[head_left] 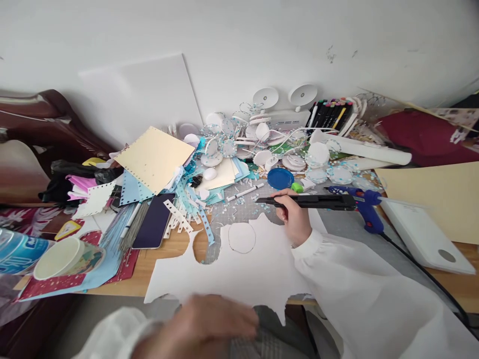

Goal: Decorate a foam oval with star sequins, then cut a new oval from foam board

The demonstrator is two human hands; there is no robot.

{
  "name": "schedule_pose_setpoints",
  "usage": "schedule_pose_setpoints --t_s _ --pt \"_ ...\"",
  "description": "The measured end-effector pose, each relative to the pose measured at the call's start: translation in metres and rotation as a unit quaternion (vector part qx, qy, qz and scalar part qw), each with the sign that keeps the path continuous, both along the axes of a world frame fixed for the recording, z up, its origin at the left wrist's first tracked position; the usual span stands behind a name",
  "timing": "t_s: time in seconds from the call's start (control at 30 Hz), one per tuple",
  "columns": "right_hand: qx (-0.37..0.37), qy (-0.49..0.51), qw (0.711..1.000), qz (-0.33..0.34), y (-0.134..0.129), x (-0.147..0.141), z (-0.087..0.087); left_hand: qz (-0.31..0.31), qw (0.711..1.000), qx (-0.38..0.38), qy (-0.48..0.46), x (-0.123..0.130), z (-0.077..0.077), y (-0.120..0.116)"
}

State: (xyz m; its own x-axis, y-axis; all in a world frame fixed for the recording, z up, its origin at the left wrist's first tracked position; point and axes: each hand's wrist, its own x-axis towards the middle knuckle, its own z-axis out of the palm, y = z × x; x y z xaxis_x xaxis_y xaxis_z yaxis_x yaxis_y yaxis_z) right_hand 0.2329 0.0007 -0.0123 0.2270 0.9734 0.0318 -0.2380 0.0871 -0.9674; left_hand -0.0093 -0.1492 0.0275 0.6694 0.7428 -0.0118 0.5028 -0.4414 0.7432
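A black utility knife (310, 201) lies across my right hand (294, 219), whose fingers are wrapped round it, its tip pointing left. Below it spreads a large white sheet of paper or thin board (209, 279) with curved pieces cut out of its edges. A pencilled circle (242, 238) is drawn near the sheet's top. My left hand (209, 319) hovers at the sheet's front edge, blurred by motion, so its fingers cannot be made out. Under the sheet is a grey cutting mat (224, 215). A blue round lid (280, 178) sits just beyond the knife.
A blue glue gun (368, 207) with its cord lies at the right, beside a white box-like device (426, 234). White discs and beaded strands (254, 134) pile up behind. A phone (154, 221), paper strips (183, 217) and a paper cup (67, 257) stand left.
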Motion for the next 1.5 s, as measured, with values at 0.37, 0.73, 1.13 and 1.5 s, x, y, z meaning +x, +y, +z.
schedule_pose_setpoints --t_s 0.37,0.73,1.13,1.5 --pt "0.023 -0.035 0.999 0.022 -0.004 -0.002 0.000 0.123 0.958 0.227 0.124 0.003 0.026 0.141" --pt "0.086 -0.182 0.979 0.019 -0.018 -0.005 0.020 0.070 0.964 0.147 0.212 0.031 0.003 0.125" --pt "0.129 -0.329 0.923 0.154 -0.022 -0.007 0.014 0.054 0.979 -0.051 0.190 0.017 0.003 0.152" --pt "0.140 -0.395 0.890 0.181 -0.024 -0.007 0.015 0.052 0.975 -0.059 0.209 0.018 0.000 0.153"
